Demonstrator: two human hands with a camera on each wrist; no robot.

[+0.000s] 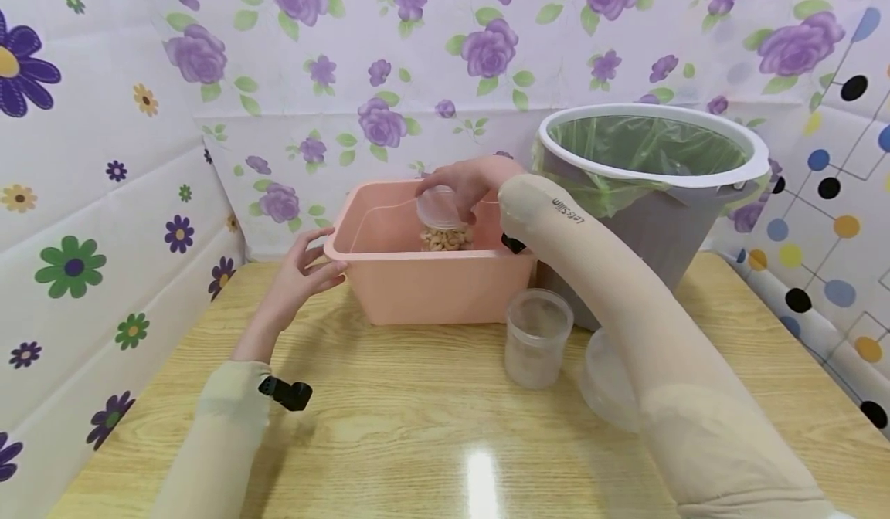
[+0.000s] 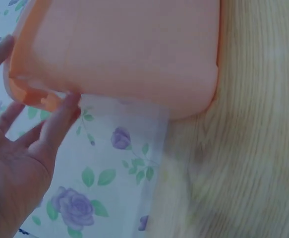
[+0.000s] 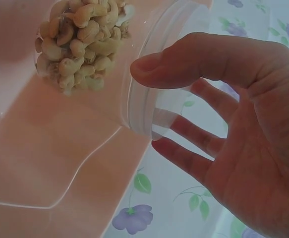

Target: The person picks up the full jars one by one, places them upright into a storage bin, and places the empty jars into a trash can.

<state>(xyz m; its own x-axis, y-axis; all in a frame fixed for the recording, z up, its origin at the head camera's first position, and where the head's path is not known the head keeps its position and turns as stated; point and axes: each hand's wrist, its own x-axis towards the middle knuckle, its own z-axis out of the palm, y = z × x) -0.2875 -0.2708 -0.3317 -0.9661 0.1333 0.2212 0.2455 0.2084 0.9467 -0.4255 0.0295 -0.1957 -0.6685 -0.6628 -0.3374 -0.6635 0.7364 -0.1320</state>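
Observation:
A clear round jar (image 1: 441,212) with cashews (image 1: 446,239) at its bottom is inside the pink plastic tub (image 1: 431,291). My right hand (image 1: 474,182) grips this jar around its lidded top. In the right wrist view, the thumb (image 3: 159,69) presses one side of the lid (image 3: 142,106) while the other fingers reach round the opposite side. My left hand (image 1: 302,272) touches the tub's left end at the rim, fingers spread and loosely bent. From the left wrist, its thumb (image 2: 60,116) lies against the rim's underside. The tub's front wall hides the jar's base.
A grey bin (image 1: 626,229) lined with a green bag stands to the tub's right. Before it on the wooden table (image 1: 389,418) are an open clear jar (image 1: 535,349) and another clear container (image 1: 605,384), partly hidden by my right sleeve. Flowered sheeting hangs behind and at both sides.

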